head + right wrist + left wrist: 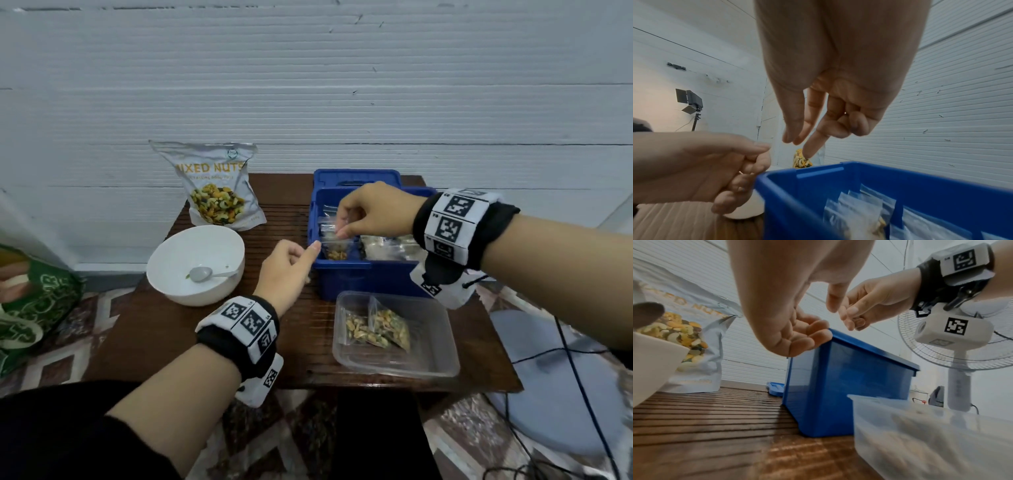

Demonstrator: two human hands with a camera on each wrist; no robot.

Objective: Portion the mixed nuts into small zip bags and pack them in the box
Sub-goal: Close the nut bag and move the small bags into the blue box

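Note:
The blue box (342, 277) (849, 386) (869, 177) holds several small zip bags standing on edge, one with nuts (337, 254) (859, 216) at its front left. My right hand (344, 233) (795, 139) hovers over that corner with thumb and forefinger tips together and the middle finger pointing down; nothing shows between them. My left hand (310, 251) (807, 332) (748, 170) is at the box's left rim, fingers curled, thumb tip by the bag's top corner, holding nothing. The mixed nuts pouch (214, 185) (690, 331) stands at the back left.
A white bowl (191, 298) with a spoon (202, 273) sits left of the box. A clear tray (428, 346) (920, 434) in front holds two filled zip bags (376, 329). The box lid (356, 176) lies behind. A fan (962, 353) and cables (575, 370) are at the right.

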